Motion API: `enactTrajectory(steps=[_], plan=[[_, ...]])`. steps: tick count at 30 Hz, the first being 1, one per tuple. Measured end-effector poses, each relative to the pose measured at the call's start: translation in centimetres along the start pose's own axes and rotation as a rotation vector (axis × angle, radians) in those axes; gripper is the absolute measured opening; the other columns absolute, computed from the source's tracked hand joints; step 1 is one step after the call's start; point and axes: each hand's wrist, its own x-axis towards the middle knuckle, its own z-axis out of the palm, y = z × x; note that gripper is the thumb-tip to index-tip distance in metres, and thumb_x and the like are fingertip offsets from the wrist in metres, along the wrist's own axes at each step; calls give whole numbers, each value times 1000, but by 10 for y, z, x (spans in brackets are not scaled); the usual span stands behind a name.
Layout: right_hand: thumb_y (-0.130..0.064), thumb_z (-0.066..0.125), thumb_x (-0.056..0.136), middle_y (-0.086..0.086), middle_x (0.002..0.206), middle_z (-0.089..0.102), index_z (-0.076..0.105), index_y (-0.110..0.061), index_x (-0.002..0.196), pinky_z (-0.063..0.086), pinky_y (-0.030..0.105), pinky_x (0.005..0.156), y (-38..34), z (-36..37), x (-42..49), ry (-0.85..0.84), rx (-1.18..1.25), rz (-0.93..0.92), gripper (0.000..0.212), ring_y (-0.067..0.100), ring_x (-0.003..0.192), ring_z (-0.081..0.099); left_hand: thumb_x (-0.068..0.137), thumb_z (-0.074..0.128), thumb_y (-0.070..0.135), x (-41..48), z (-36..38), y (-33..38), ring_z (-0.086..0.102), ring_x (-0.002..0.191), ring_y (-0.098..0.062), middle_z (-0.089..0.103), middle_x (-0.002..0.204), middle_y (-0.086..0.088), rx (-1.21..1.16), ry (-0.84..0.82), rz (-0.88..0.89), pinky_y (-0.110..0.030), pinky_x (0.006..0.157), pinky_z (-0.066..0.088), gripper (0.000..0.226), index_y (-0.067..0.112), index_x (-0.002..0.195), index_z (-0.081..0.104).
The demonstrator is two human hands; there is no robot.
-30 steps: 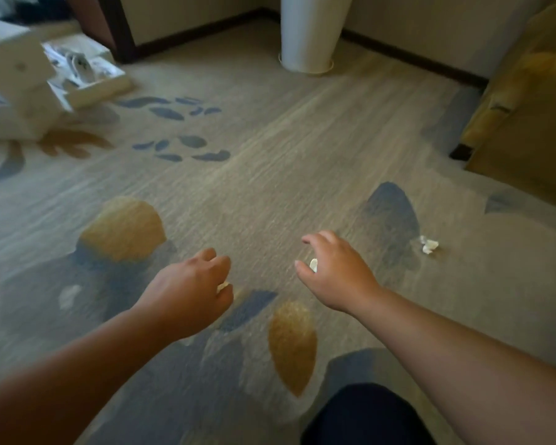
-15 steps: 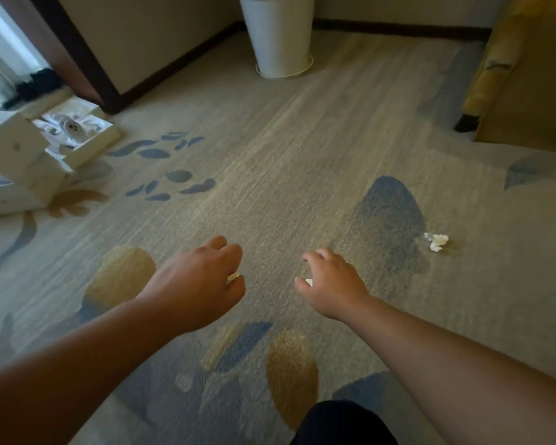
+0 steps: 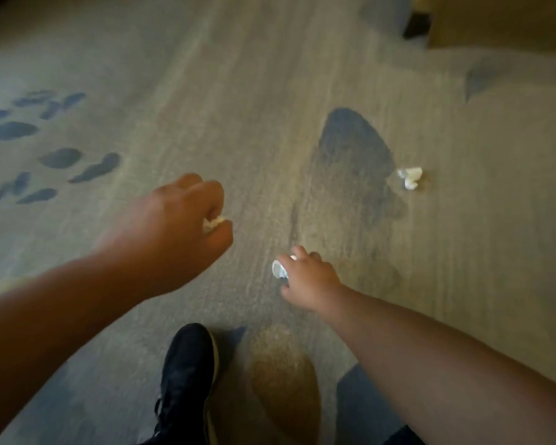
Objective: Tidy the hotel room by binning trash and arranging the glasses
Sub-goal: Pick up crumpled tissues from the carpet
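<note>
My left hand [image 3: 177, 226] is curled over the carpet with a scrap of white crumpled paper [image 3: 213, 222] showing between thumb and fingers. My right hand [image 3: 308, 279] is lower and to the right, fingers closed around another small white scrap [image 3: 278, 269]. A third crumpled white tissue [image 3: 410, 177] lies loose on the carpet further ahead and to the right, well beyond my right hand, at the edge of a dark blue patch in the pattern. No bin or glasses are in view.
Patterned carpet [image 3: 254, 107] fills the view. My black shoe [image 3: 187, 374] is planted at the bottom centre. A yellow-brown armchair [image 3: 501, 20] with a dark leg [image 3: 418, 25] stands at the top right.
The view has tilted down and moved forward; the bin and the white box have left the frame. Both hands stay closed on their scraps, and my shoe has stepped into view.
</note>
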Motion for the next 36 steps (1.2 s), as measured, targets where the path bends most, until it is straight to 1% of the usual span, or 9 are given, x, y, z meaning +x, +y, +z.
enactTrajectory(steps=[7, 10, 13, 15, 18, 24, 27, 31, 36], plan=[[8, 41, 85, 17, 141, 31, 42, -13, 131, 46, 43, 88, -9, 47, 53, -97, -10, 108, 51, 40, 124, 37, 77, 51, 37, 43, 42, -37, 40, 51, -10, 40, 66, 9, -96, -76, 105, -25, 46, 28, 24, 29, 63, 33], [8, 41, 85, 17, 125, 43, 48, -7, 117, 39, 36, 71, -9, 27, 65, -48, 88, 193, 36, 34, 106, 47, 77, 52, 36, 65, 41, -44, 41, 50, -11, 41, 66, 7, -160, -92, 145, -24, 46, 29, 21, 26, 66, 37], [3, 49, 82, 12, 110, 46, 50, -8, 109, 35, 33, 66, -5, -20, 63, 41, 171, 279, 29, 30, 98, 49, 78, 54, 36, 94, 28, -39, 43, 53, -12, 42, 68, 7, -246, -112, 175, -25, 48, 31, 20, 24, 69, 41], [-10, 52, 86, 11, 109, 48, 51, -8, 104, 35, 32, 68, 1, -57, 54, 101, 212, 371, 19, 30, 98, 52, 78, 55, 35, 111, 11, -33, 43, 52, -13, 43, 69, 6, -300, -113, 206, -26, 47, 31, 20, 22, 69, 43], [-27, 49, 86, 13, 112, 52, 52, -7, 108, 40, 33, 76, 11, -116, 32, 152, 243, 568, 30, 33, 102, 53, 80, 59, 31, 131, -22, -25, 47, 52, -21, 46, 71, 2, -357, -118, 249, -30, 48, 37, 21, 18, 71, 45], [-13, 49, 87, 15, 122, 48, 42, -9, 128, 44, 39, 88, 58, -195, 14, 205, 209, 717, 42, 33, 109, 51, 82, 58, 29, 175, -62, -2, 49, 52, -23, 46, 72, 0, -401, -144, 301, -34, 47, 42, 20, 16, 72, 46], [-7, 48, 87, 13, 127, 43, 37, -13, 136, 42, 40, 89, 91, -205, 22, 249, 244, 697, 51, 32, 111, 47, 80, 59, 29, 199, -55, 18, 46, 49, -18, 44, 69, 3, -374, -156, 342, -30, 44, 39, 21, 19, 70, 44], [-2, 48, 86, 10, 128, 39, 43, -17, 128, 41, 37, 85, 152, -188, 55, 269, 275, 658, 44, 29, 109, 43, 80, 64, 23, 233, -18, 45, 43, 46, -18, 44, 67, 2, -347, -169, 344, -26, 42, 33, 24, 17, 68, 44], [0, 53, 82, 11, 140, 26, 37, -20, 133, 42, 35, 79, 226, -150, 111, 159, 225, 664, 57, 32, 120, 32, 80, 65, 22, 275, 44, 67, 44, 45, -19, 46, 67, 1, -304, -158, 300, -25, 41, 30, 22, 15, 69, 47]])
